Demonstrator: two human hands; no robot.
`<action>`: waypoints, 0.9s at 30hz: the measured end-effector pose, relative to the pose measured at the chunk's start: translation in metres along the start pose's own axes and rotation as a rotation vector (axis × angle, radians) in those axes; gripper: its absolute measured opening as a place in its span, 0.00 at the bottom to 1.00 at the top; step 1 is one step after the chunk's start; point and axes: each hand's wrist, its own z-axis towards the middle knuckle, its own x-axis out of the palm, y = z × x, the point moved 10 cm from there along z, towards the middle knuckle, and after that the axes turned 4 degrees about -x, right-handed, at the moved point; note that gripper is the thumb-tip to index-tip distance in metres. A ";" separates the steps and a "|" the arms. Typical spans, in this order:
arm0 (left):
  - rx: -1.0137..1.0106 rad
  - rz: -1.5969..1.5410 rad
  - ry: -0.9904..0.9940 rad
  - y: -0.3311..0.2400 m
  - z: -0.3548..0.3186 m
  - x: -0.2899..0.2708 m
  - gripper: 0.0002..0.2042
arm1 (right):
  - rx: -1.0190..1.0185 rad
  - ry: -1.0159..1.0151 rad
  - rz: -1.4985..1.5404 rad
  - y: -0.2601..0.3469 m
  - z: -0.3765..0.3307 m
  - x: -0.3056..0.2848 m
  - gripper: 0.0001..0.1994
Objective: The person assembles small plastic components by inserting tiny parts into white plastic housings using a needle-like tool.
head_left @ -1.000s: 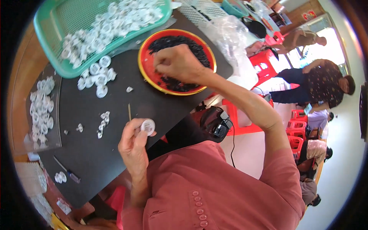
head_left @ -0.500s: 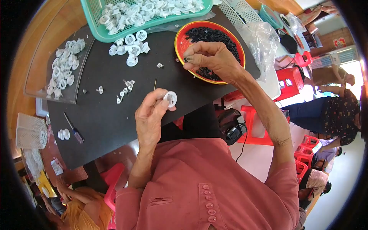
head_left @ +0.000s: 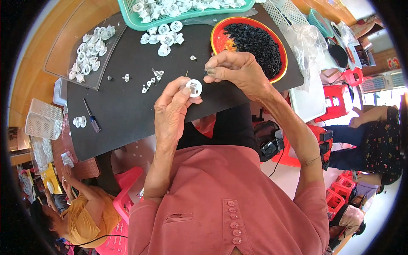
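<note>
My left hand (head_left: 169,112) is closed round a small white round plastic part (head_left: 195,87), its flat face turned up, with thumb and fingers at its edge. A thin brass-coloured pin (head_left: 187,73) sticks up beside those fingers. Just to the right, my right hand (head_left: 240,73) pinches a tiny black piece, mostly hidden by the fingertips, a short way from the white part. Behind that hand stands a red round tray (head_left: 217,34) with a yellow rim, heaped with small black pieces (head_left: 255,44).
A green basket (head_left: 187,21) of white parts stands at the back. More white parts (head_left: 165,39) lie before it and in a clear tray (head_left: 95,85) at left. A screwdriver (head_left: 92,117) and small metal bits (head_left: 153,80) lie on the dark table (head_left: 114,127). Another person (head_left: 85,212) sits lower left.
My right hand has come away from the red tray toward the white part in my left hand. The whole view has shifted, so the table sits higher and further right.
</note>
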 end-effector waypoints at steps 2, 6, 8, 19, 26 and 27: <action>-0.003 -0.001 0.005 -0.001 0.000 -0.002 0.11 | 0.005 -0.006 0.015 -0.002 0.001 0.005 0.05; 0.003 -0.013 -0.021 -0.002 -0.001 -0.010 0.11 | 0.028 0.017 0.000 -0.008 0.006 0.013 0.05; 0.011 -0.022 -0.014 -0.004 -0.001 -0.012 0.11 | 0.054 0.034 0.001 -0.012 0.010 0.018 0.05; 0.109 0.136 -0.047 -0.010 0.002 -0.013 0.12 | 0.053 0.139 -0.151 -0.011 0.021 0.034 0.04; 0.144 0.106 -0.066 -0.011 0.001 -0.017 0.12 | -0.050 0.094 -0.286 -0.007 0.017 0.037 0.04; 0.143 0.106 -0.064 -0.011 0.001 -0.016 0.12 | -0.050 0.092 -0.286 -0.006 0.017 0.038 0.04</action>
